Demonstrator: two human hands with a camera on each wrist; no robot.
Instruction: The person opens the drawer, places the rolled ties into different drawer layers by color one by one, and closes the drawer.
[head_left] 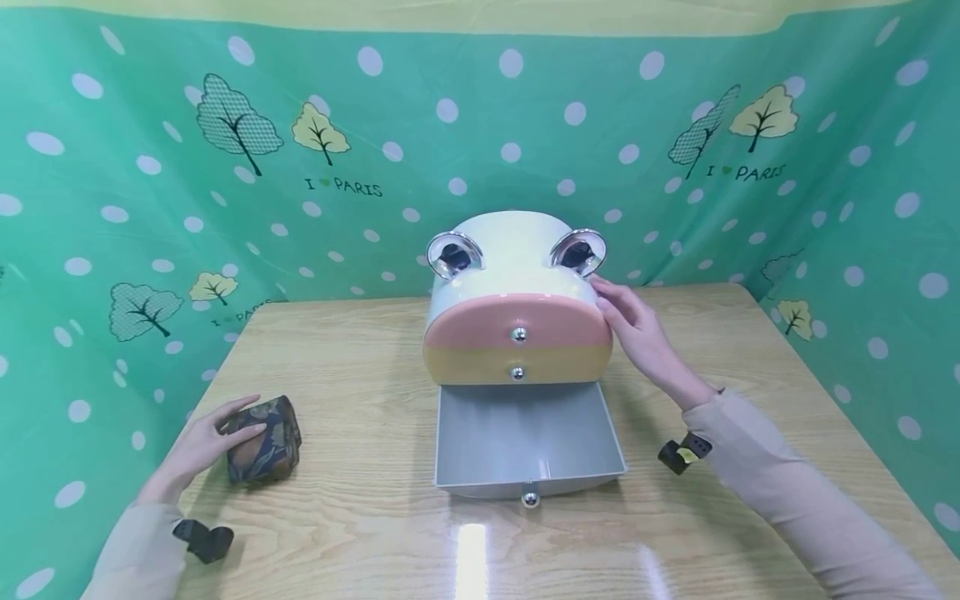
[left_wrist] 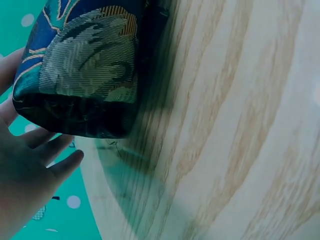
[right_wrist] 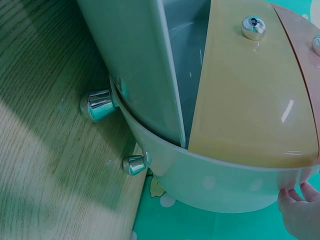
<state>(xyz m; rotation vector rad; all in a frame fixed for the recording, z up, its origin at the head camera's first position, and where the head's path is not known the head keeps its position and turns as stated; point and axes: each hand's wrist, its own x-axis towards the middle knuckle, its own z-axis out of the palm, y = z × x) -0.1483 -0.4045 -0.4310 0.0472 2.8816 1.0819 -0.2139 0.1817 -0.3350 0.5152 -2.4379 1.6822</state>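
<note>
My left hand (head_left: 201,446) grips a dark pouch (head_left: 264,442) with a blue, brown and grey leaf pattern at the table's left side. In the left wrist view the pouch (left_wrist: 90,55) shows its woven pattern close up, some fingers behind it and others (left_wrist: 67,165) extended below it. A small frog-like drawer cabinet (head_left: 517,267) with two shiny round eyes stands at the middle back. Its bottom grey drawer (head_left: 525,433) is pulled out, with nothing inside. My right hand (head_left: 637,329) rests its fingertips against the cabinet's right side, as the right hand (right_wrist: 302,210) in the wrist view also shows.
Above the open drawer, the pink drawer front (head_left: 480,321) and yellow drawer front (head_left: 465,362) sit closed, each with a round silver knob. The wooden table (head_left: 360,533) is bounded behind and at the sides by a green dotted curtain (head_left: 420,108).
</note>
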